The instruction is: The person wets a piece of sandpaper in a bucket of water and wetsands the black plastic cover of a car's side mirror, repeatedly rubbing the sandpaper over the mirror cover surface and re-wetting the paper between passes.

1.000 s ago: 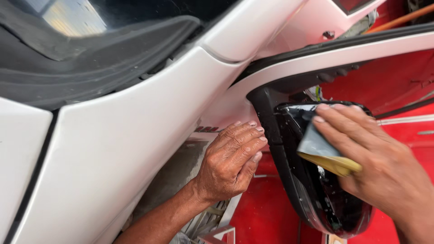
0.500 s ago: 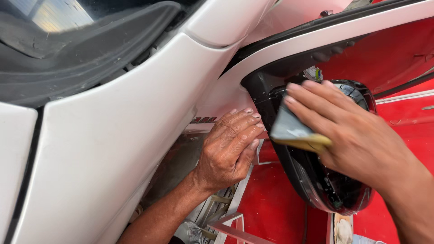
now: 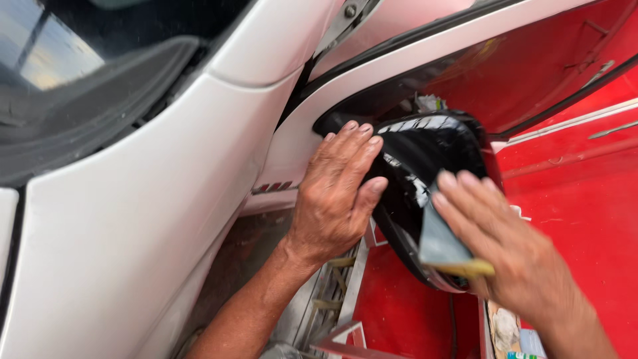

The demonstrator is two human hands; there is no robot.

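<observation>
Against the white car body [image 3: 133, 219], my left hand [image 3: 335, 193] lies flat and open, bracing the black mirror housing [image 3: 432, 149]; my right hand [image 3: 505, 246] presses a grey sanding pad [image 3: 438, 239] onto it, fingers extended.

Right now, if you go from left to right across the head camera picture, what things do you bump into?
Windshield → white car body → left hand → black side mirror → grey and yellow sanding pad → right hand → red surface.
</observation>
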